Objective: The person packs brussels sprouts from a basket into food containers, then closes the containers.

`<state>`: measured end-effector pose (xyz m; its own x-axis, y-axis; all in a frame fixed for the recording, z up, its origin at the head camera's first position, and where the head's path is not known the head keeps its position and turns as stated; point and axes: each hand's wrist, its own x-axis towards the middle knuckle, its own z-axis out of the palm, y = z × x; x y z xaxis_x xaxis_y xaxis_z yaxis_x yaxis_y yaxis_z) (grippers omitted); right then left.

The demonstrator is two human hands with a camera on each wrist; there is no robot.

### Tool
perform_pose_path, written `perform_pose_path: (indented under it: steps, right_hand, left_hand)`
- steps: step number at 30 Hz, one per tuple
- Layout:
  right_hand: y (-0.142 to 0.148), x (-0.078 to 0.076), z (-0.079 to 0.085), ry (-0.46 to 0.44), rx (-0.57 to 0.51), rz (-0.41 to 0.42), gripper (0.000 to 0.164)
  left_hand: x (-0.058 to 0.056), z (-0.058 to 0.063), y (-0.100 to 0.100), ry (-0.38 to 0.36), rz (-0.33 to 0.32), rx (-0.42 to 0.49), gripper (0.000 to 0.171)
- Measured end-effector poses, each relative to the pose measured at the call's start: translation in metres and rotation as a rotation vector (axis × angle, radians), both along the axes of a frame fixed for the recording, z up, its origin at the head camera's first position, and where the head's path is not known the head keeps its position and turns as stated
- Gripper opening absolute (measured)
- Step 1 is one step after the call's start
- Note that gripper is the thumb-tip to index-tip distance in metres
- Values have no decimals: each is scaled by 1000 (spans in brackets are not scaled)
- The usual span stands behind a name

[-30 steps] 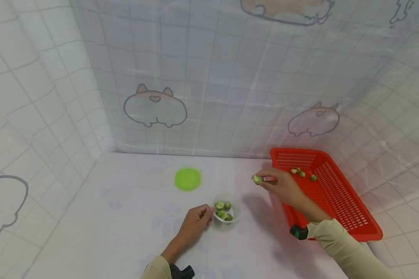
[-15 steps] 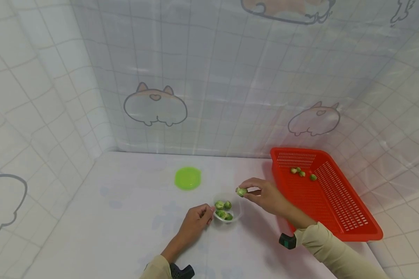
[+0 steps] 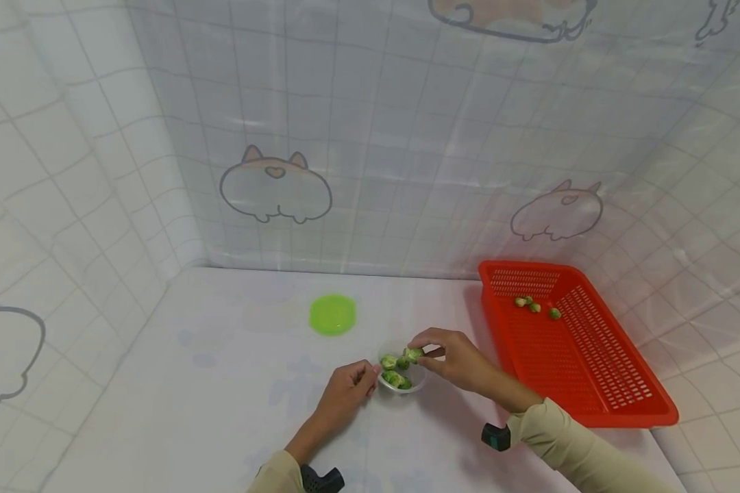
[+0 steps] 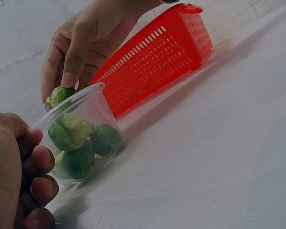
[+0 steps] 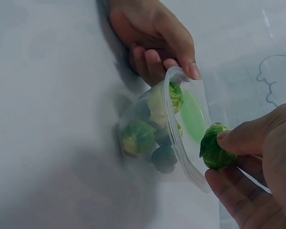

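A clear plastic bowl stands on the white tabletop with several Brussels sprouts inside it. At its left side my left hand pinches the rim between thumb and curled fingers. My right hand holds one more Brussels sprout between thumb and fingertips, above the bowl's opening at the far right rim. In the left wrist view that sprout sits partly behind the rim, just over the sprouts in the bowl.
A red perforated basket stands to the right, with several Brussels sprouts near its far end. Behind the bowl lies a bright green lid-like disc. A sheet with a grid and cartoon animals hangs along the table's back edge.
My right hand has carried the Brussels sprout leftward and nearer, from beside the basket to above the bowl. My left hand has stayed at the bowl's rim.
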<state>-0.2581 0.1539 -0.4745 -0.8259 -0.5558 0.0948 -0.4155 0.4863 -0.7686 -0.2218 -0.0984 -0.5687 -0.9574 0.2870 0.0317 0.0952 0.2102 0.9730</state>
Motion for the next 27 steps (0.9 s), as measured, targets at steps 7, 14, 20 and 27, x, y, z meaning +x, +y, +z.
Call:
perform_pose_path:
  steps: [7,14,20,27]
  right_hand:
    - [-6,1,1,16,51,19,30]
    - [-10,1,3,53,137,28,29]
    - [-12,4,4,93,232,35,23]
    - [-11,5,2,103,246,25,22]
  left_hand:
    - [-2,1,-1,-2,2,9,43]
    - [-3,-1,0,-30,14,15,36]
    - [-4,-2,0,-41,16,20,37]
    - [-3,1,-2,-11,5,4,42]
